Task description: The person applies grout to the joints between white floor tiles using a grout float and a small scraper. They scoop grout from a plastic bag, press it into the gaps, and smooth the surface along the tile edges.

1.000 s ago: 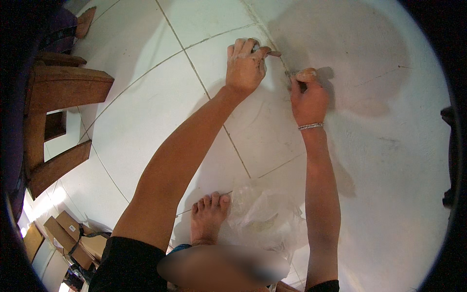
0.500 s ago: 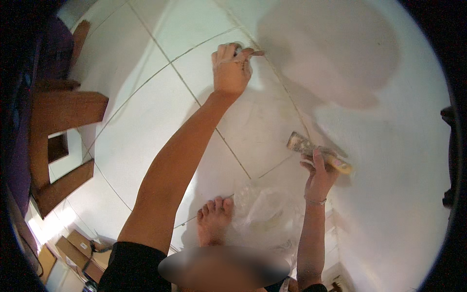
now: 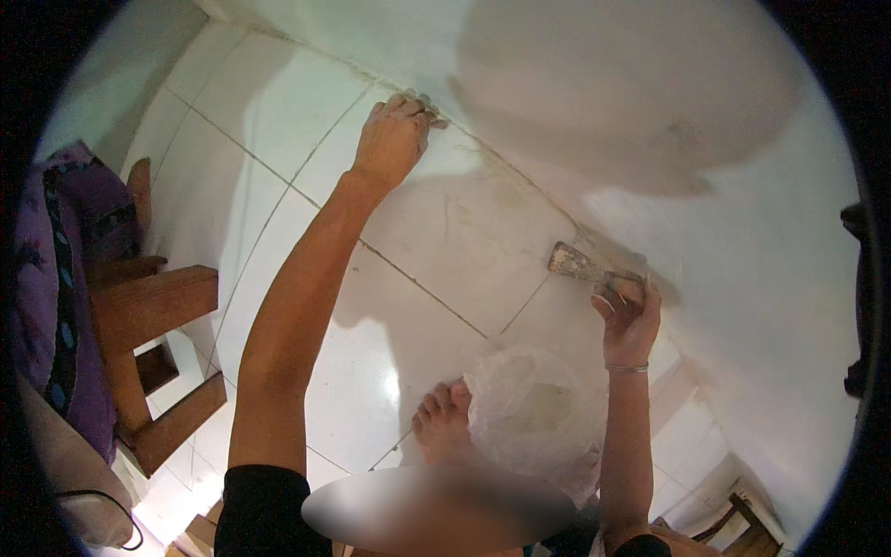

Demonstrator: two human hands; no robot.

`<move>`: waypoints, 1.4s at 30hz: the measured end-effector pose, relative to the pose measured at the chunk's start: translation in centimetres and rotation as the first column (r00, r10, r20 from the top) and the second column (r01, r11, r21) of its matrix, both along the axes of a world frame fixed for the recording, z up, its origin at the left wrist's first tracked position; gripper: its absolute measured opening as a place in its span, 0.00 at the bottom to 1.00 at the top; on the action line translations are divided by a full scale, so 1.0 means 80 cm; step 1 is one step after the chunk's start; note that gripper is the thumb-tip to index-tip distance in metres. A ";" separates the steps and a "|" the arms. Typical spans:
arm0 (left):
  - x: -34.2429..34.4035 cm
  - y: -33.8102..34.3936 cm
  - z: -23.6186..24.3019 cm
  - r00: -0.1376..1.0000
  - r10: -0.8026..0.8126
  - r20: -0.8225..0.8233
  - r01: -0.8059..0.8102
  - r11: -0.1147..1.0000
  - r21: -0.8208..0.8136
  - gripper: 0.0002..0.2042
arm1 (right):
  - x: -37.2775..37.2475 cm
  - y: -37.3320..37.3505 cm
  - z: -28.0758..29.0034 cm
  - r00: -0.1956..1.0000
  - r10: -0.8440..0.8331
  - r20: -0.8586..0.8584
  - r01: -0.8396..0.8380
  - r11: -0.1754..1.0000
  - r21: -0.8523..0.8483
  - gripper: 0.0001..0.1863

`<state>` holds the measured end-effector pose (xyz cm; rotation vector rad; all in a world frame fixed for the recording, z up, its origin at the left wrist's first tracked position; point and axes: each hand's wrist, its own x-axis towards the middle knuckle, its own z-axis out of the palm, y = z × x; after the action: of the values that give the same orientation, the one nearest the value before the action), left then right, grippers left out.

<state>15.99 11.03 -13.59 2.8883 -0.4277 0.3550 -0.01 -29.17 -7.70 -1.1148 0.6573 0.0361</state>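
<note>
My left hand (image 3: 394,139) is closed at the line where the white tiled floor (image 3: 427,241) meets the wall (image 3: 733,269), its fingertips round something small that I cannot make out. Lower right, my right hand (image 3: 628,320) grips a putty knife (image 3: 580,263), its blade smeared with pale residue and pointing up-left, just beside that same line. A crumpled clear plastic bag (image 3: 529,408) lies below the knife, against my bare foot (image 3: 441,418).
On the left are a wooden piece of furniture (image 3: 139,297), purple patterned cloth (image 3: 70,213) and, behind them, part of another person's bare foot (image 3: 139,186). Cardboard (image 3: 204,529) shows at the lower left, another wooden piece (image 3: 742,520) at the lower right.
My right hand has come back toward my body along the wall's edge, bringing the putty knife into clear sight. My left hand stays at the edge, farther left in view as the view turns.
</note>
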 end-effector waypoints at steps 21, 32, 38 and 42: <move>-0.047 -0.116 0.011 0.949 -0.282 0.139 0.308 0.925 -0.223 0.18 | -0.016 0.001 -0.006 0.998 -0.016 -0.057 0.022 0.995 0.101 0.23; -0.023 -0.040 -0.009 0.995 0.066 0.079 -0.051 0.983 -0.174 0.16 | -0.022 0.005 0.005 0.998 -0.010 -0.063 0.016 0.995 0.095 0.25; -0.070 -0.089 -0.004 0.976 -0.161 0.145 0.194 0.945 -0.261 0.19 | -0.021 0.007 0.010 1.000 -0.003 -0.017 0.005 0.992 0.127 0.27; -0.053 -0.068 0.006 0.990 0.006 0.143 0.029 0.970 -0.241 0.19 | -0.021 0.003 0.014 1.000 0.012 0.023 -0.014 0.996 0.089 0.27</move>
<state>11.75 5.60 -13.09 2.6308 -0.3933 0.5725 -1.72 -28.96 -6.61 -1.0317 0.6224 0.0634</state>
